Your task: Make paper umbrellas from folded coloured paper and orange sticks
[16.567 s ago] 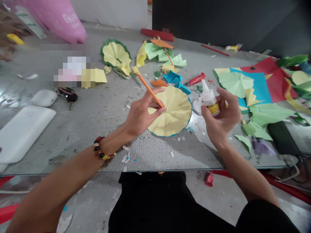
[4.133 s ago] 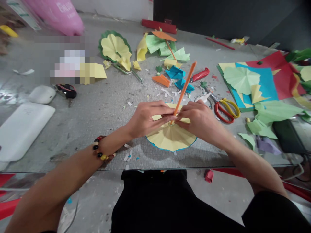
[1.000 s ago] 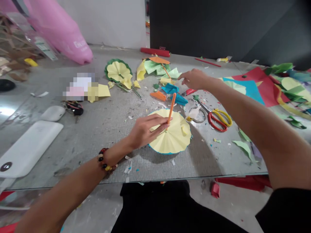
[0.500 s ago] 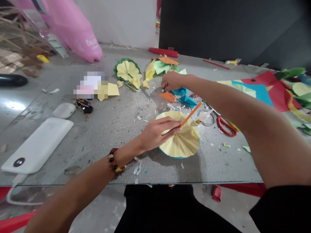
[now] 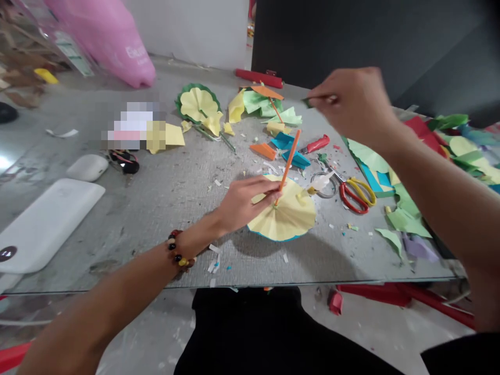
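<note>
From afar I had my left hand (image 5: 245, 203) pinching the orange stick (image 5: 289, 159), already set into the pleated yellow disc (image 5: 297, 214) mid-worktop (image 5: 156, 208), while my raised right hand (image 5: 353, 103) pinched a dark green scrap (image 5: 307, 102) (blurred), not yet placed.
</note>
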The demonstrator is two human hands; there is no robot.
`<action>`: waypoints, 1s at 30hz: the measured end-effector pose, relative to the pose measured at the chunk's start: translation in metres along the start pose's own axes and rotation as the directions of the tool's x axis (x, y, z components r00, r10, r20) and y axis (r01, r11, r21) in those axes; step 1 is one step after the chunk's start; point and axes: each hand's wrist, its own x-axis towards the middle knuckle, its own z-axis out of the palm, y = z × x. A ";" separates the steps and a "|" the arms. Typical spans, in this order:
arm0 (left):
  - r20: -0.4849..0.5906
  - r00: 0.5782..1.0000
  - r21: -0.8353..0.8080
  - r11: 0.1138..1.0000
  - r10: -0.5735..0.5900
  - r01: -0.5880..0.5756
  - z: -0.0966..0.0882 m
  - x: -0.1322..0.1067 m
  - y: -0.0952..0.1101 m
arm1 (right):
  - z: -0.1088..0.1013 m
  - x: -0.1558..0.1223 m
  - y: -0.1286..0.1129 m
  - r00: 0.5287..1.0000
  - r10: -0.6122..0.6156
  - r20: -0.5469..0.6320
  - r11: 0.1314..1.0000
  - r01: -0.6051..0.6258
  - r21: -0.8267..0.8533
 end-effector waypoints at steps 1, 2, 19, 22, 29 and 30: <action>-0.005 1.000 0.009 1.000 -0.008 0.008 0.001 0.000 0.001 | -0.015 -0.021 -0.008 0.996 -0.033 -0.083 0.997 0.027 -0.070; -0.014 1.000 0.016 1.000 -0.015 0.015 0.001 0.000 0.001 | -0.025 -0.043 -0.018 0.988 -0.027 -0.151 0.998 0.017 -0.068; -0.061 0.998 0.026 0.999 -0.022 0.023 0.007 0.000 0.003 | 0.048 -0.140 -0.060 0.938 -0.170 0.303 0.931 0.052 0.360; -0.048 0.999 0.036 0.999 -0.016 0.018 0.006 0.000 0.004 | 0.051 -0.141 -0.063 0.939 -0.189 0.286 0.942 0.091 0.323; -0.032 0.999 0.030 0.999 -0.019 0.020 0.007 -0.002 0.003 | 0.057 -0.141 -0.065 0.928 -0.206 0.311 0.963 0.136 0.232; -0.027 0.999 0.029 0.999 -0.025 0.026 0.007 -0.002 0.003 | 0.058 -0.140 -0.066 0.925 -0.210 0.316 0.964 0.142 0.226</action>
